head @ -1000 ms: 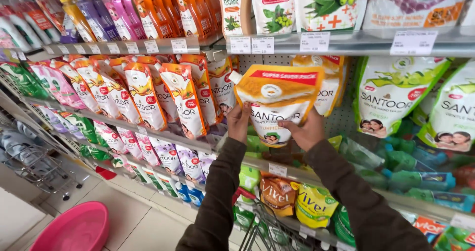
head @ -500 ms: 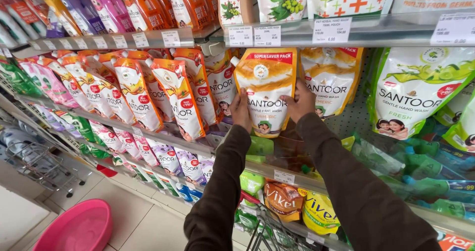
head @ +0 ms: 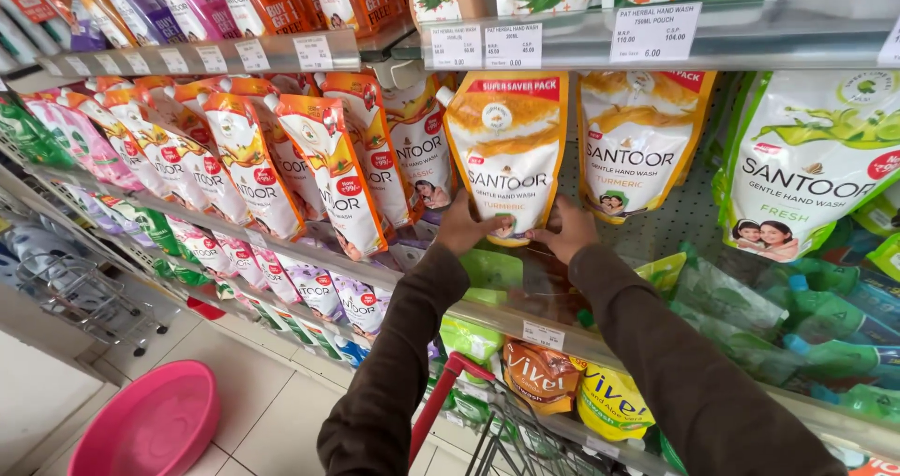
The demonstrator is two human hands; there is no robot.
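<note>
Both my hands hold one yellow-and-white refill pouch by its bottom edge, upright against the shelf. My left hand grips its lower left corner and my right hand its lower right corner. Both sleeves are dark brown. A second yellow pouch stands just to the right, and orange-and-white pouches stand in a row to the left. A white-and-green pouch stands further right.
A shelf edge with price tags runs just above the pouches. A lower shelf holds green pouches. A red-handled wire trolley with yellow and orange packs stands below my arms. A pink basin lies on the tiled floor at lower left.
The yellow pouch has gone from tilted in front of the shelf to upright on it, beside the matching pouch. My hands slid down to its bottom corners.
</note>
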